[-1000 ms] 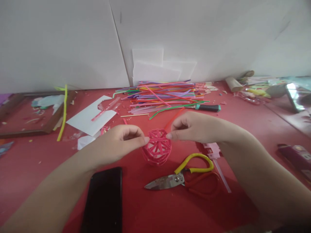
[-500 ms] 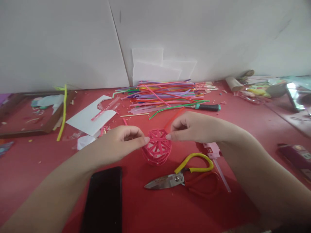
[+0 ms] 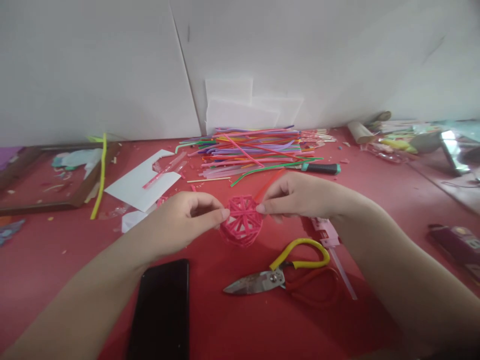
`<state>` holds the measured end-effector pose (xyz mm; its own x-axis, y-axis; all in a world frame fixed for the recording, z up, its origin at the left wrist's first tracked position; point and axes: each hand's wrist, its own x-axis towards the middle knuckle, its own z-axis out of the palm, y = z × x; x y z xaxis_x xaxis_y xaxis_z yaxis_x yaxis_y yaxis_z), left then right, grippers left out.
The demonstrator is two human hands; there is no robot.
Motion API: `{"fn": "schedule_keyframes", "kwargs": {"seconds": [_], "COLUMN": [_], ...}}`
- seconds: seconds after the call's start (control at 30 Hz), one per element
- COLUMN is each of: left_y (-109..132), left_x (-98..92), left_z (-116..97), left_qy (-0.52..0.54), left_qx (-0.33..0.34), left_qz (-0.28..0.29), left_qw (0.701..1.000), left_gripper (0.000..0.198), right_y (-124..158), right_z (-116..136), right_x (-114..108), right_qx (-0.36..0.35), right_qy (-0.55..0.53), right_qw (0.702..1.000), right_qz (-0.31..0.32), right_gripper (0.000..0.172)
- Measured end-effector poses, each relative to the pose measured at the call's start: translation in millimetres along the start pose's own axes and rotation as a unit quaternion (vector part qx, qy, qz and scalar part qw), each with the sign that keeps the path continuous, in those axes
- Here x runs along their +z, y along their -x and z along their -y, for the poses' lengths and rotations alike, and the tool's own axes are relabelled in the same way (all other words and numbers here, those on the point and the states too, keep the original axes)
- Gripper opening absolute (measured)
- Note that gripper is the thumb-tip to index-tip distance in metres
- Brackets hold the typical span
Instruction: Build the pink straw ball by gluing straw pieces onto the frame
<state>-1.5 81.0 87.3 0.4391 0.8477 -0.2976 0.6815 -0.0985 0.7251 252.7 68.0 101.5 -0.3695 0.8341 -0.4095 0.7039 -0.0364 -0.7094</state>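
A round pink openwork piece made of crossing strips [image 3: 243,220] is at the middle of the view. My left hand [image 3: 200,215] pinches its left edge between thumb and fingers. On its right edge, the thumb and fingers of my right hand [image 3: 283,197] are closed too. A red strip [image 3: 269,184] slants up beside my right fingers. Just below the piece lie scissors [image 3: 275,277] with one yellow and one red handle. Left of them is a black phone [image 3: 160,310].
Behind my hands are a pile of coloured strips [image 3: 255,150] and a black-and-green-handled tool [image 3: 320,168]. White paper [image 3: 144,182], a yellow strip [image 3: 99,180] and a brown-edged tray [image 3: 80,202] are at left. A dark red box [image 3: 455,247] is at right.
The pink piece has tilted a little, so its top shows rounder and its lower side shows less. Both hands keep their hold on it. The whole view has shifted slightly.
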Motion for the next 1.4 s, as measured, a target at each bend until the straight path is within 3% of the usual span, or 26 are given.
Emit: {"fn": "schedule_keyframes", "kwargs": {"seconds": [0.2, 0.37, 0.47, 0.57, 0.73, 0.9, 1.03, 1.17, 1.27, 1.4], "left_y": [1.7, 3.7, 6.2, 7.1, 0.7, -7.2, -10.2, -10.8, -9.3, -6.5], "left_x": [-2.8, -1.3, -0.2, 0.0, -1.9, -3.5, -1.4, 3.7, 6.2, 5.6], "left_z": [-3.4, -7.0, -8.8, -9.7, -2.9, 11.2, 14.9, 13.2, 11.8, 8.6], "left_qy": [0.059, 0.057, 0.061, 0.07, 0.055, 0.04, 0.098, 0.163, 0.143, 0.086], "left_qx": [0.064, 0.066, 0.063, 0.044, 0.002, -0.008, -0.004, -0.028, -0.028, -0.005], "left_qz": [-0.076, -0.154, -0.167, -0.151, -0.058, 0.021, 0.049, 0.035, 0.014, 0.019], "left_qw": [0.993, 0.984, 0.982, 0.985, 0.997, 0.999, 0.994, 0.986, 0.989, 0.996], "left_gripper": [0.031, 0.03, 0.03, 0.03, 0.032, 0.03, 0.028, 0.035, 0.042, 0.039], "right_y": [-0.5, -3.6, -5.4, -5.7, -6.2, -7.7, -7.0, -6.9, -7.0, -7.1], "right_z": [6.1, 6.9, 5.9, 5.8, 3.2, -2.2, -3.8, -5.2, -5.4, -4.6], "right_x": [4.9, 11.1, 13.3, 13.9, 12.8, 10.5, 8.8, 7.7, 5.7, 3.9], "right_qx": [-0.014, -0.076, -0.096, -0.075, -0.001, -0.006, -0.003, 0.018, 0.015, -0.005], "right_qy": [-0.146, -0.2, -0.22, -0.227, -0.17, -0.115, -0.075, -0.064, -0.034, -0.001], "right_qw": [0.986, 0.965, 0.955, 0.958, 0.985, 0.993, 0.996, 0.998, 0.999, 1.0], "right_qz": [-0.081, -0.155, -0.175, -0.158, -0.019, 0.032, 0.039, -0.009, -0.025, 0.001], "right_gripper": [0.032, 0.033, 0.031, 0.03, 0.03, 0.03, 0.034, 0.04, 0.042, 0.039]}}
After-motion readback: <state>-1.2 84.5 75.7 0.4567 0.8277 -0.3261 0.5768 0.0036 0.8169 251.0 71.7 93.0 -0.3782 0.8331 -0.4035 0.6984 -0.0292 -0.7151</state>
